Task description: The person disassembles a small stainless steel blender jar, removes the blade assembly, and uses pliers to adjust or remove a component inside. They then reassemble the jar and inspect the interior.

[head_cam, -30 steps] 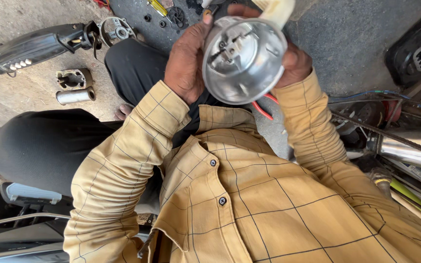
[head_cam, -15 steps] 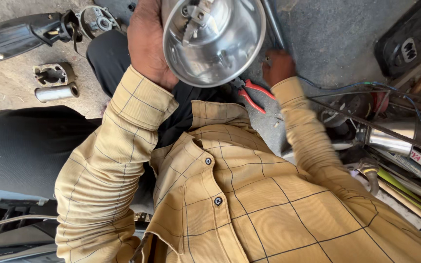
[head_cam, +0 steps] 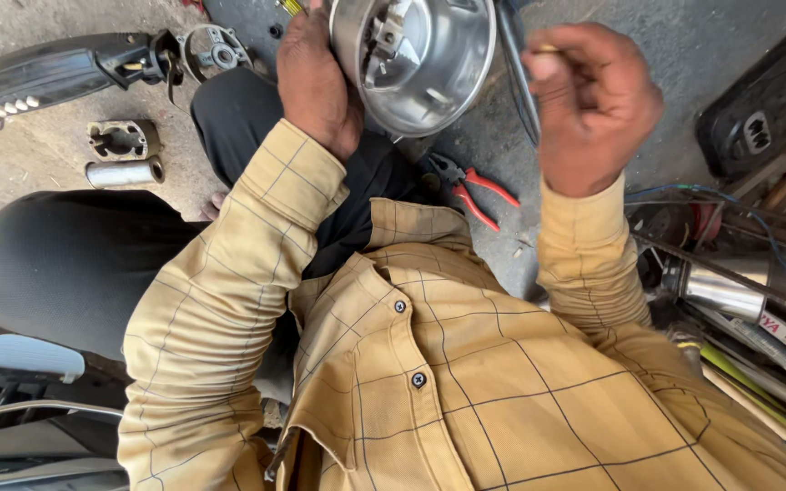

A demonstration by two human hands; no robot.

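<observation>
1. My left hand (head_cam: 316,77) grips the shiny metal bowl-shaped housing (head_cam: 420,64) by its rim, raised above my lap.
2. My right hand (head_cam: 593,105) has its fingers curled tight around a thin tool (head_cam: 513,68), just beside the housing.
3. Red-handled pliers (head_cam: 475,191) lie on the floor below.

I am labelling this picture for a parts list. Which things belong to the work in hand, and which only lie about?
In hand:
- left hand holding the shiny metal bowl-shaped housing
- right hand gripping a thin tool

Lying about:
- red-handled pliers
- metal tube
- small grey bracket
- round metal part
</observation>
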